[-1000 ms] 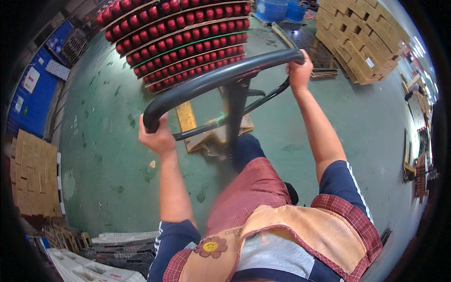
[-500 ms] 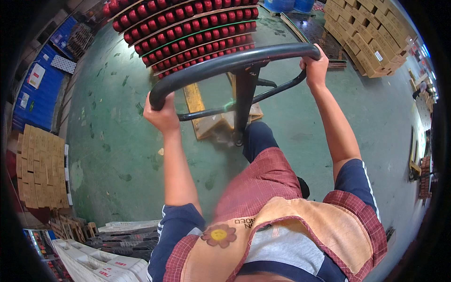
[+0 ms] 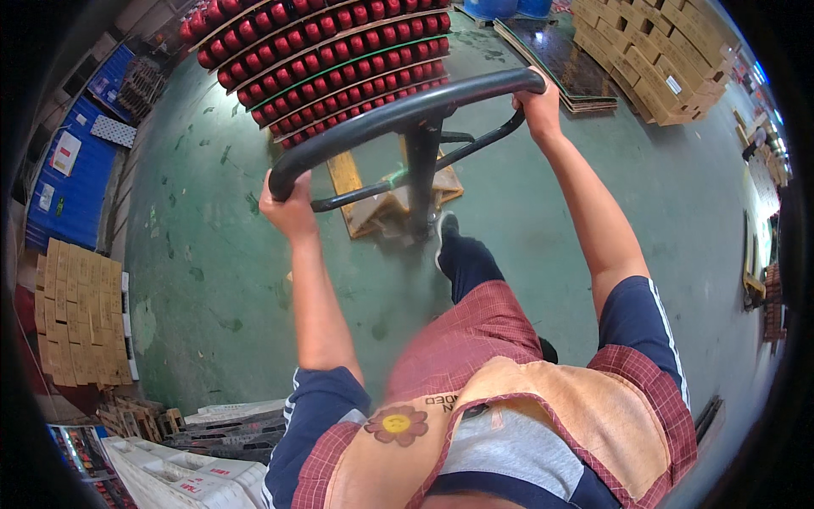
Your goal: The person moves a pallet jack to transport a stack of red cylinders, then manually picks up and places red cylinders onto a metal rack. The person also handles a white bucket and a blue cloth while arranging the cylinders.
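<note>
Both of my hands grip the black loop handle (image 3: 407,109) of a pallet truck. My left hand (image 3: 291,208) is closed round the loop's left end. The right end is in the grasp of my right hand (image 3: 540,109), higher in the view. A dark shaft (image 3: 421,174) runs down from the handle to the truck's worn yellow base (image 3: 363,222). Just beyond stands a tall stack of red cylindrical containers (image 3: 339,64), layered with thin sheets. The handle covers part of the stack's lower layers. One shoe (image 3: 447,227) shows beside the shaft's foot.
Brown cartons (image 3: 657,59) are piled at the far right, beside flat dark boards (image 3: 560,64). More cartons (image 3: 80,314) stand at left, near blue panels (image 3: 72,178). White plastic pallets (image 3: 182,471) lie at the lower left. The floor (image 3: 212,280) is green.
The handle has turned slightly, its right end shifting left and up with my right hand. My leg has moved, and a shoe now shows. The surroundings at left sit slightly lower.
</note>
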